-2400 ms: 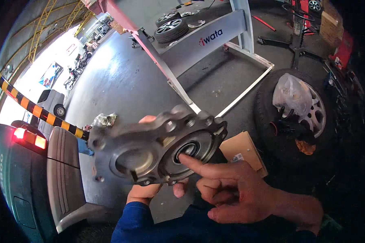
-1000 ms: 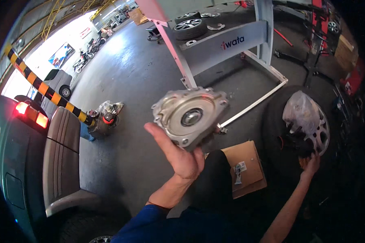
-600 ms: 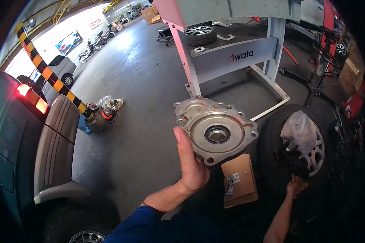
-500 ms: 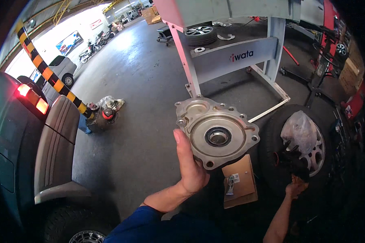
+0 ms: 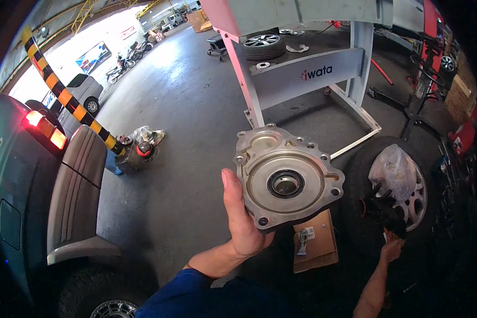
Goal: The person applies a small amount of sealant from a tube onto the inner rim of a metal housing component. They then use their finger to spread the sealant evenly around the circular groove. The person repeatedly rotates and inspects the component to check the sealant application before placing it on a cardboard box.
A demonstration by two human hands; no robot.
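My left hand is closed on the lower left edge of a silvery cast metal cover, thumb upright along its side. The cover has a lobed outline, bolt holes around its rim, a round recess and a dark ring seal in its centre bore. It is held up, face toward me. Lower right, my right hand is closed beside a dark object lying over a wheel with a tyre. Shadow hides what the right fingers hold. A clear plastic bag also sits on that wheel.
Under the cover lies a flat cardboard piece with a small packet on it. A metal stand rises ahead. A dark green vehicle stands at left, by a striped pole. Red equipment is at far right.
The cover has tilted and shifted slightly right in my left hand's grip. My right hand has moved slightly, staying beside the dark object. The view has shifted a little.
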